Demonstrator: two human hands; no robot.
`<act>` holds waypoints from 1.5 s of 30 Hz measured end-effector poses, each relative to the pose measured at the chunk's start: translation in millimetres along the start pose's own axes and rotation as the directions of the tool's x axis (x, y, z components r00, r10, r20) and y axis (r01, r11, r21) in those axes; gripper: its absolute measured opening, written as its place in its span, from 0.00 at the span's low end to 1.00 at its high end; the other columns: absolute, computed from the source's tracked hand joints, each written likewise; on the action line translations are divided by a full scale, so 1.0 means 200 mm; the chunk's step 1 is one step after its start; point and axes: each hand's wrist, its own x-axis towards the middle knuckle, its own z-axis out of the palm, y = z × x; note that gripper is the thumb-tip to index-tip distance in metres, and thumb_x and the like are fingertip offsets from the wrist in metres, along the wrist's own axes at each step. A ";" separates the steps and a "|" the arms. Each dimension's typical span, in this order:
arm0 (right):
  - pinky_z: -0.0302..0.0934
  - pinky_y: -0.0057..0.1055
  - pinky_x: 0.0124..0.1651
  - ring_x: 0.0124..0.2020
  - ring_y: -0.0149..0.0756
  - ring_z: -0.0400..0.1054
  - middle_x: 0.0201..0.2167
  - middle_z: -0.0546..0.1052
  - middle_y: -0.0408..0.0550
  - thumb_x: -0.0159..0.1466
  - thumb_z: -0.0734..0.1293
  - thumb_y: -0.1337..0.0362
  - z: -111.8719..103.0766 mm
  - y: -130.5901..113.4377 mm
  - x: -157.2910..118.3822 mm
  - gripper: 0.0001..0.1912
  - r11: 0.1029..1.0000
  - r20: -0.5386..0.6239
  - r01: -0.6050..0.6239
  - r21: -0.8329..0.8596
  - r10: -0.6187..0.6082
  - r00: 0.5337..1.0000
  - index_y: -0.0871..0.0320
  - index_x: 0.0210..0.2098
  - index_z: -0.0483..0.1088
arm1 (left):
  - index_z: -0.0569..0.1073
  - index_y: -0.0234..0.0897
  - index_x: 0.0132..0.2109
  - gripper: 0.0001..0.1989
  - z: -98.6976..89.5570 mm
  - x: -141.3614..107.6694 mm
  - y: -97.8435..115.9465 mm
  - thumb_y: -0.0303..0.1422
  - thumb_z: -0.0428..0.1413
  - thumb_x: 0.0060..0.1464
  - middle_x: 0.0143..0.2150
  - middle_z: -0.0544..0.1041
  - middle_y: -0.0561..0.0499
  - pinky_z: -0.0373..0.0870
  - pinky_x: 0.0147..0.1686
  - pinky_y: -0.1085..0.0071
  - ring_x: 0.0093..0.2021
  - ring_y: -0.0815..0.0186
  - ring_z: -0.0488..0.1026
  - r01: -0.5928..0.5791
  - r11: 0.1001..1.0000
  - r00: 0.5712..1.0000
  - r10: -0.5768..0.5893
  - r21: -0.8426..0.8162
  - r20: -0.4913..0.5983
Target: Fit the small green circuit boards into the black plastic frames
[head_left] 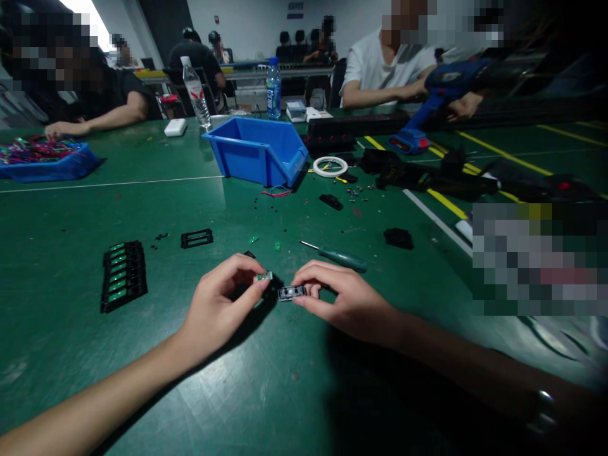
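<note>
Between thumb and fingertips, my left hand [223, 297] pinches a small green circuit board [265, 277]. Just to its right, my right hand [339, 291] grips a small black plastic housing [291, 292], whose open side shows lighter parts inside. The board and the housing are close together but apart. A screwdriver [339, 257] with a green handle lies beyond my right hand. Two small green pieces [278, 246] rest on the table past my fingers. To the left lies a black frame [124, 273] holding a row of green boards, and near it an empty black frame [196, 238].
A blue bin [259, 152] stands at mid-table, with a white ring [330, 166], loose screws [356, 192] and black parts [398, 238] nearby. A blue tray of wires [47, 158] sits far left. Across the table, a person in a white shirt handles a blue cordless drill [427, 104].
</note>
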 end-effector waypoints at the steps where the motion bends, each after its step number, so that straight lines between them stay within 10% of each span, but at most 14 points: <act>1: 0.65 0.28 0.39 0.33 0.29 0.69 0.38 0.75 0.44 0.64 0.71 0.70 0.00 0.00 0.00 0.06 1.000 -0.002 -0.001 -0.001 0.001 1.000 0.58 0.42 0.75 | 0.75 0.38 0.43 0.04 0.00 0.00 0.00 0.28 0.61 0.61 0.39 0.76 0.54 0.68 0.33 0.78 0.34 0.74 0.72 0.004 1.000 1.000 -0.004 -0.008 0.000; 11: 0.64 0.28 0.39 0.33 0.29 0.68 0.38 0.75 0.44 0.64 0.70 0.70 0.00 0.00 0.00 0.06 1.000 0.008 -0.007 0.002 0.007 1.000 0.58 0.41 0.75 | 0.75 0.39 0.44 0.06 0.00 -0.01 0.00 0.28 0.62 0.60 0.34 0.76 0.55 0.70 0.31 0.78 0.32 0.73 0.74 0.079 0.991 0.997 -0.077 -0.106 0.018; 28: 0.65 0.29 0.41 0.36 0.31 0.68 0.39 0.74 0.47 0.65 0.70 0.70 0.04 -0.02 -0.03 0.07 0.977 -0.026 0.211 -0.009 -0.212 0.977 0.59 0.43 0.72 | 0.77 0.37 0.47 0.09 0.02 0.01 0.03 0.25 0.63 0.59 0.43 0.74 0.48 0.70 0.46 0.68 0.46 0.65 0.73 -0.235 0.971 0.962 0.227 0.037 0.148; 45: 0.66 0.29 0.39 0.35 0.31 0.68 0.41 0.74 0.48 0.67 0.69 0.68 0.04 -0.01 -0.04 0.07 0.971 -0.007 0.236 -0.024 -0.236 0.972 0.58 0.45 0.71 | 0.75 0.36 0.46 0.06 0.01 0.00 0.05 0.25 0.60 0.61 0.45 0.74 0.46 0.69 0.49 0.66 0.48 0.63 0.72 -0.204 0.979 0.940 0.190 0.021 0.283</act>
